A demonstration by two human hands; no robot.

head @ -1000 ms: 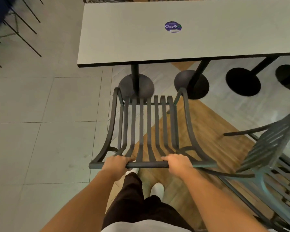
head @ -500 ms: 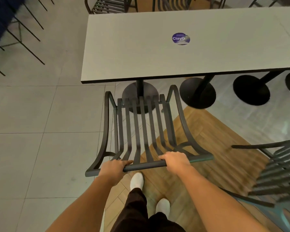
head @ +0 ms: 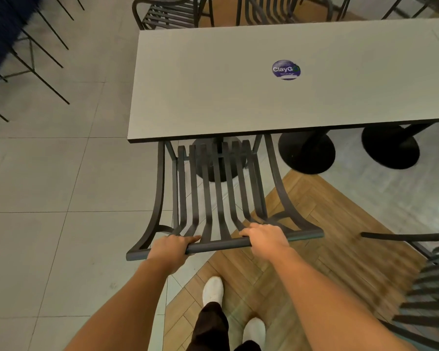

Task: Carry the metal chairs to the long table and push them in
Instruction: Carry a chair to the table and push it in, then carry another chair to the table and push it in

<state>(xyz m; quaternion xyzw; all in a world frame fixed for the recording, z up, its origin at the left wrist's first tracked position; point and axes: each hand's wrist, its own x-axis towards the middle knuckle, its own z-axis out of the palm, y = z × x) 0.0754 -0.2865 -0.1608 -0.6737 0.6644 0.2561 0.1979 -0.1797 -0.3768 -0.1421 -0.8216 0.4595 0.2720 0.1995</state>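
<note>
A dark metal slatted chair (head: pixel 214 198) stands in front of me, its front end just under the near edge of the long pale table (head: pixel 238 97). My left hand (head: pixel 171 249) and my right hand (head: pixel 266 238) both grip the chair's top back rail. The seat's front is hidden beneath the tabletop. A round purple sticker (head: pixel 286 69) sits on the table.
Black round table bases (head: pixel 307 153) stand under the table to the right. Another metal chair (head: pixel 426 282) is at my right side. Two chairs (head: pixel 167 13) stand at the table's far side. Thin black wire legs (head: pixel 36 54) are at far left.
The chair has moved forward toward the table, and its front now slides under the table edge. Both hands keep their hold on the back rail.
</note>
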